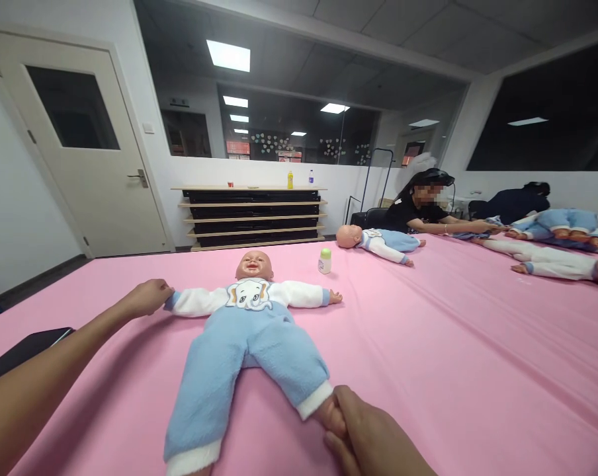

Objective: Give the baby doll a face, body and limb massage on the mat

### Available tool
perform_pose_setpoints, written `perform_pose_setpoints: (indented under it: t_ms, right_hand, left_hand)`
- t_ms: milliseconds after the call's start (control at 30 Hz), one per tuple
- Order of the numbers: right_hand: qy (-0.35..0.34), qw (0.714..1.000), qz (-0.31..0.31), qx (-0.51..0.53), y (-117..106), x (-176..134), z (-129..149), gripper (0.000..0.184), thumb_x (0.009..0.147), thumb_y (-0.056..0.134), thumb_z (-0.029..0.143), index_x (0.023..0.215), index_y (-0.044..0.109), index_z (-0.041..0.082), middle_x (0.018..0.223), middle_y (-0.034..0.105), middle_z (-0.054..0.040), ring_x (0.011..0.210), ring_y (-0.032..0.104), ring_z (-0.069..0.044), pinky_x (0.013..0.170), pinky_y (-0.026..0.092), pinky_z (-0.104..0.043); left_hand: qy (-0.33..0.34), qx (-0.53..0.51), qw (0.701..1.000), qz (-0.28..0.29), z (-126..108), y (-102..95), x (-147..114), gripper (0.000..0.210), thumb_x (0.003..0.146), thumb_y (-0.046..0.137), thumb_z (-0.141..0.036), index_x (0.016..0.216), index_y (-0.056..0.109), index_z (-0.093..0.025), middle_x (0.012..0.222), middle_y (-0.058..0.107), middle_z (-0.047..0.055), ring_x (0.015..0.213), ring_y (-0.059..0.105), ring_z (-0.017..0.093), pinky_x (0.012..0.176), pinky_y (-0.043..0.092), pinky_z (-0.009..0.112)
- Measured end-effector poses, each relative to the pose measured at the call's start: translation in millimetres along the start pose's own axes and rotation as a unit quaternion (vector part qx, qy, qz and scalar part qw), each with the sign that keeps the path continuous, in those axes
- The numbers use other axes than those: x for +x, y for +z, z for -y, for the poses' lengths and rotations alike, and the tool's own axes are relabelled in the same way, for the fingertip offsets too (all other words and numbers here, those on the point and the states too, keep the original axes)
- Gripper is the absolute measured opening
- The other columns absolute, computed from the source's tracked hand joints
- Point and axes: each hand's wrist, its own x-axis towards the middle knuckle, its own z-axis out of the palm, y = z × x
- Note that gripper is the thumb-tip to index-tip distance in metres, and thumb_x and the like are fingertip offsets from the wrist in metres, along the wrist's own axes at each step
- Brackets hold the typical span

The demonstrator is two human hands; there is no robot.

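A baby doll (249,330) lies on its back on the pink-covered table (418,370), its head pointing away from me. It wears a blue and white suit with an elephant face on the chest. My left hand (150,297) is closed around the doll's hand at the end of its outstretched sleeve, hiding that hand. At the lower right, my right hand (363,430) grips the doll's bare foot just below the white cuff. Beyond the doll's free arm stands a small white bottle with a green cap (325,261).
Another doll (385,243) lies at the table's far edge, and several more (567,228) are at the right. One person (423,201) handles cloth there; another person (514,201) leans over behind. A black flat object (26,350) lies by my left forearm. Stacked shelves (254,211) stand behind.
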Motion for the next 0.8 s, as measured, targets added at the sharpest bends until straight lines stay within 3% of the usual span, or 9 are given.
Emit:
perform_pose_setpoints:
  t_ms: [100, 200, 267, 367, 467, 533, 600, 700, 800]
  right_hand:
    - [-0.064, 0.992, -0.106, 0.016, -32, 5, 8, 0.014, 0.087, 0.039, 0.012, 0.092, 0.049, 0.019, 0.082, 0.058, -0.0063, 0.064, 0.056, -0.018, 0.055, 0.041, -0.027]
    - [-0.137, 0.973, -0.182, 0.026, -66, 27, 30, 0.022, 0.089, 0.035, 0.01, 0.101, 0.05, 0.021, 0.087, 0.054, -0.0063, 0.074, 0.053, -0.018, 0.064, 0.043, -0.029]
    - [-0.177, 0.965, -0.19, 0.016, -73, 54, 49, 0.026, 0.088, 0.036, 0.006, 0.105, 0.05, 0.021, 0.089, 0.053, -0.0057, 0.078, 0.051, -0.018, 0.069, 0.042, -0.029]
    - [-0.214, 0.961, -0.178, -0.009, -58, 105, 70, 0.024, 0.086, 0.04, 0.006, 0.103, 0.049, 0.02, 0.09, 0.051, -0.0046, 0.077, 0.049, -0.017, 0.068, 0.039, -0.028]
    - [-0.22, 0.962, -0.164, -0.006, -36, 140, 78, 0.018, 0.086, 0.044, 0.009, 0.1, 0.048, 0.02, 0.088, 0.05, -0.0038, 0.075, 0.048, -0.016, 0.066, 0.036, -0.027]
    - [-0.218, 0.963, -0.159, 0.003, -33, 139, 77, 0.016, 0.086, 0.043, 0.011, 0.1, 0.047, 0.02, 0.089, 0.05, -0.0035, 0.074, 0.048, -0.016, 0.064, 0.035, -0.027]
    - [-0.21, 0.964, -0.161, 0.015, -41, 119, 73, 0.015, 0.088, 0.042, 0.014, 0.1, 0.046, 0.021, 0.089, 0.051, -0.0035, 0.073, 0.048, -0.016, 0.062, 0.035, -0.027]
    - [-0.188, 0.967, -0.171, 0.016, -55, 68, 56, 0.01, 0.088, 0.041, 0.017, 0.094, 0.047, 0.021, 0.086, 0.053, -0.0039, 0.07, 0.049, -0.018, 0.06, 0.036, -0.028]
    - [-0.175, 0.965, -0.191, -0.033, -45, 21, 28, 0.007, 0.081, 0.043, 0.014, 0.082, 0.046, 0.021, 0.073, 0.053, -0.0032, 0.06, 0.05, -0.017, 0.053, 0.037, -0.027]
  left_hand:
    - [0.031, 0.023, 0.999, -0.021, -32, -31.1, 13, 0.028, 0.08, 0.047, -0.039, 0.078, 0.058, -0.013, 0.074, 0.063, 0.005, 0.064, 0.054, 0.016, 0.056, 0.034, 0.024]
    - [0.081, 0.034, 0.995, -0.051, -87, -45.7, 20, 0.027, 0.078, 0.049, -0.04, 0.078, 0.059, -0.016, 0.084, 0.065, 0.006, 0.071, 0.055, 0.017, 0.057, 0.034, 0.025]
    - [0.148, 0.053, 0.986, -0.058, -131, -35.2, 13, 0.024, 0.077, 0.049, -0.039, 0.079, 0.059, -0.017, 0.086, 0.066, 0.009, 0.072, 0.057, 0.019, 0.055, 0.032, 0.027]
    - [0.226, 0.074, 0.971, -0.027, -186, 1.7, -8, 0.016, 0.071, 0.055, -0.032, 0.077, 0.06, -0.018, 0.08, 0.066, 0.011, 0.069, 0.059, 0.021, 0.054, 0.032, 0.029]
    - [0.249, 0.071, 0.966, 0.009, -208, 27.5, -24, 0.011, 0.064, 0.06, -0.026, 0.073, 0.061, -0.019, 0.076, 0.066, 0.009, 0.066, 0.06, 0.02, 0.053, 0.032, 0.028]
    - [0.251, 0.065, 0.966, 0.022, -202, 22.9, -24, 0.012, 0.066, 0.06, -0.028, 0.072, 0.062, -0.018, 0.075, 0.067, 0.009, 0.066, 0.06, 0.019, 0.052, 0.033, 0.027]
    - [0.234, 0.049, 0.971, 0.013, -182, 3.3, -15, 0.017, 0.071, 0.056, -0.033, 0.074, 0.062, -0.017, 0.075, 0.067, 0.008, 0.066, 0.06, 0.019, 0.052, 0.034, 0.027]
    - [0.163, 0.011, 0.986, -0.038, -132, -31.0, 6, 0.026, 0.079, 0.046, -0.038, 0.079, 0.062, -0.017, 0.079, 0.067, 0.005, 0.068, 0.059, 0.018, 0.053, 0.035, 0.026]
    - [0.075, -0.002, 0.994, -0.075, -71, -40.9, 21, 0.03, 0.081, 0.044, -0.042, 0.082, 0.059, -0.017, 0.083, 0.065, 0.003, 0.071, 0.057, 0.018, 0.056, 0.035, 0.025]
